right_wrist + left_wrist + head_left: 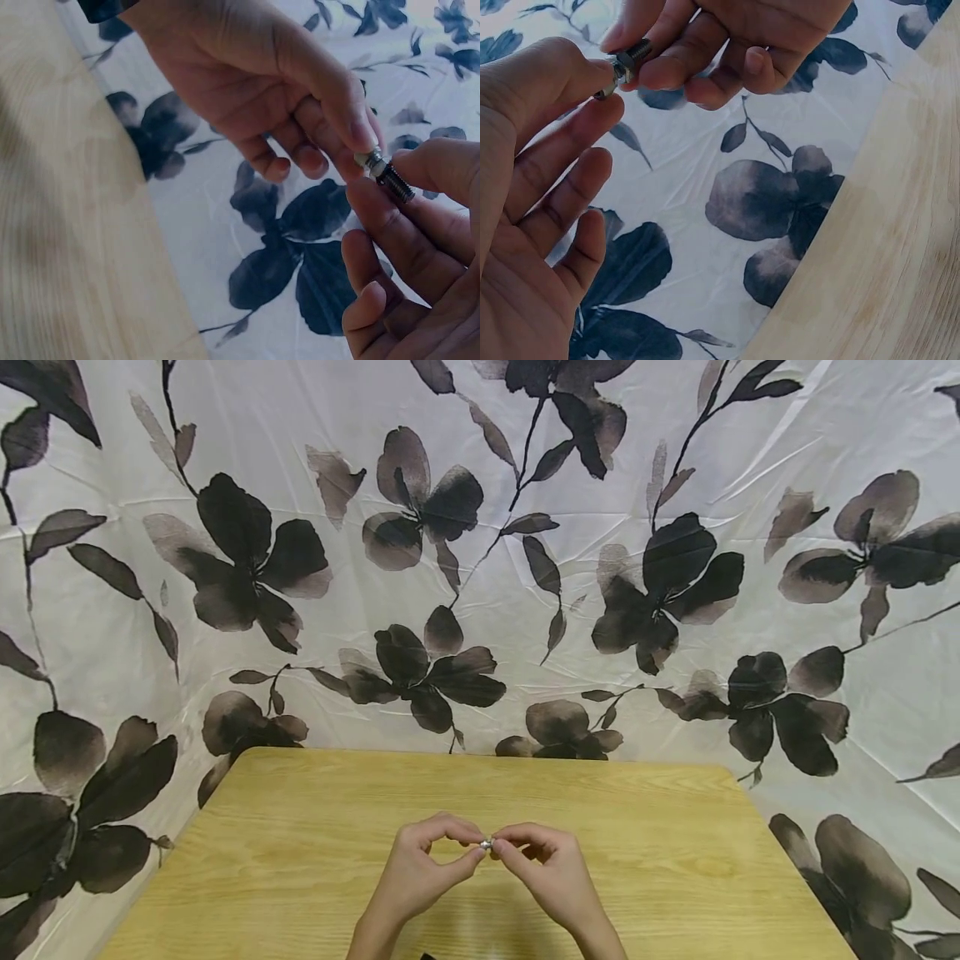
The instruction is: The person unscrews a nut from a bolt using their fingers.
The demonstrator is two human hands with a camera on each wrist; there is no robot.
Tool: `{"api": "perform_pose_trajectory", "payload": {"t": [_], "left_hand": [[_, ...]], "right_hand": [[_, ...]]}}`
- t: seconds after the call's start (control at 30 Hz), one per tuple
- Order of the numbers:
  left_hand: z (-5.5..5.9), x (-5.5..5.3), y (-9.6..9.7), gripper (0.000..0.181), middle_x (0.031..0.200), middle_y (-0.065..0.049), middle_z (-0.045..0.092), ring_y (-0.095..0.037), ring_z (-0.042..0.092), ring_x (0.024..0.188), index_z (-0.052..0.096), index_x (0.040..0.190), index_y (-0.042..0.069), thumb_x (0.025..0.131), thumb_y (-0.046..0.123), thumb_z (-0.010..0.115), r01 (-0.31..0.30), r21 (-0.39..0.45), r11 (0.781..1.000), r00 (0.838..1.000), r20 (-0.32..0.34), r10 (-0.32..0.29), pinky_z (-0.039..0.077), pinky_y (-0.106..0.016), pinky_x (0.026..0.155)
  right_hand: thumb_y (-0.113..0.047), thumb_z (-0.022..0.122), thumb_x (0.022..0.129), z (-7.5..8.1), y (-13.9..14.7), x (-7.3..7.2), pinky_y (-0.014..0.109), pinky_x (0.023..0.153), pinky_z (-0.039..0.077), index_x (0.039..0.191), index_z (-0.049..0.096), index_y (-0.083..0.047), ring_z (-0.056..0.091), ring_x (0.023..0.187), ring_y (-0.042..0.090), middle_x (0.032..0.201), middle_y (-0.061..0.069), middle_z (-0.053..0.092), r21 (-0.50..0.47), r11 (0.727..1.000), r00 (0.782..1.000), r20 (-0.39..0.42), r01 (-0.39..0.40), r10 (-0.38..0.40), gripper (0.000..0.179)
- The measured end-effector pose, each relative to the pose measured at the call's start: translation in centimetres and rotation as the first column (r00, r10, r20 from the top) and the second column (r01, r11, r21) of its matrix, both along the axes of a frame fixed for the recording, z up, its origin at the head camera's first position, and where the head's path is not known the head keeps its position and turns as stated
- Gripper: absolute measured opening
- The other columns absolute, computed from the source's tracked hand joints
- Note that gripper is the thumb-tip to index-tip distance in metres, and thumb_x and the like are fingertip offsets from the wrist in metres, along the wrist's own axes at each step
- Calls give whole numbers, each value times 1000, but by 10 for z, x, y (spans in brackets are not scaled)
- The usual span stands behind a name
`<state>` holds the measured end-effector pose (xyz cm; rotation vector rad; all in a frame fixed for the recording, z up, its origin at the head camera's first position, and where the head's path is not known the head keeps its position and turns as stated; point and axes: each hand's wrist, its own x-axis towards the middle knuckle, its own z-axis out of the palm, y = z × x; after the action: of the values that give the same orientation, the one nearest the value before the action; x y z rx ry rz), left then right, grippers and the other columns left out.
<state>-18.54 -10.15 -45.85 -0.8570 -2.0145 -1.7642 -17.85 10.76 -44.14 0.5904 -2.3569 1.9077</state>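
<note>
A small metal bolt (486,844) is held in the air between both hands, over the wooden table. My left hand (422,870) pinches its head end with thumb and index finger. In the left wrist view, a nut (622,69) sits partway along the bolt, and the threaded shank (640,50) sticks out past it. From the other side, my right hand (553,870) pinches at the nut with thumb and forefinger. The right wrist view has the dark threaded end (398,185) pointing toward the right palm. The other fingers of both hands are loosely bent.
The light wooden table (300,810) stretches out around the hands. Behind and beside it hangs a white cloth (315,610) printed with dark flowers. A dark band (101,9) is on the left wrist.
</note>
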Motion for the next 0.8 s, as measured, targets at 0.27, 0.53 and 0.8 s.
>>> {"api": "perform_pose_trajectory", "payload": {"t": [0.27, 0.53, 0.8], "left_hand": [[-1, 1, -4, 10, 93, 0, 77, -15, 70, 88, 79, 94, 18, 89, 9, 81, -39, -27, 999, 998, 52, 40, 57, -34, 84], [3, 1, -4, 9, 90, 4, 77, -12, 70, 87, 80, 92, 21, 90, 12, 81, -63, -59, 996, 990, 119, 70, 56, -34, 85], [2, 2, -4, 10, 92, 1, 77, -14, 69, 89, 79, 93, 19, 89, 10, 81, -61, -38, 997, 994, 90, 65, 56, -34, 84]], "right_hand": [[-16, 75, 95, -2, -3, -2, 26, 68, 53, 102, 78, -15, 68, 89, 11, 100, 6, 77, -15, 999, 999, -18, -34, 34, 7], [-10, 75, 95, -2, -2, -3, 26, 66, 52, 102, 75, -13, 66, 90, 11, 102, 7, 74, -41, 997, 995, -85, -59, 56, 8], [-15, 70, 99, 1, -2, 0, 27, 73, 54, 112, 73, -8, 66, 95, 12, 111, 14, 72, -29, 999, 999, -21, -40, 39, 15]]}}
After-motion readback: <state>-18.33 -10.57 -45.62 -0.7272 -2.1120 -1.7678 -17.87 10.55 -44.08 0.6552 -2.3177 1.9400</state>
